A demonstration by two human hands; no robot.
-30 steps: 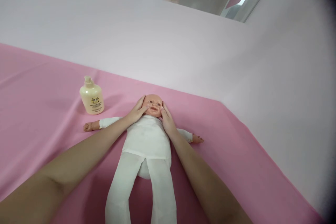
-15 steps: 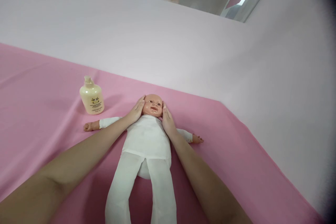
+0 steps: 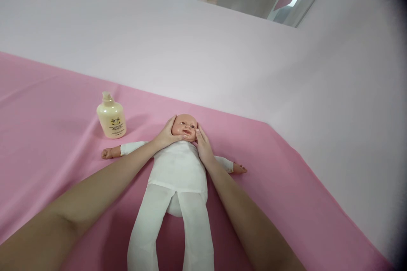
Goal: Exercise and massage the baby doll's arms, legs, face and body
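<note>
The doll (image 3: 179, 165) is lying face up on the cloth (image 3: 270, 165), its long axis running away, head (image 3: 187, 121) at the far end; the left hand (image 3: 165, 135) and right hand (image 3: 204, 146), equally near, are flanking that head. Their fingers (image 3: 204, 134) are grasping its sides.

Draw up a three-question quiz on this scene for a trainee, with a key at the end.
1. True or false: the pump bottle stands upright on the pink cloth.
2. Which does the person's left hand touch? (a) the pump bottle; (b) the head of the baby doll; (c) a leg of the baby doll.
3. Fill in: the person's right hand rests on the ____ side of the head from the left hand.

Key: 1. True. 2. (b). 3. opposite.
</note>
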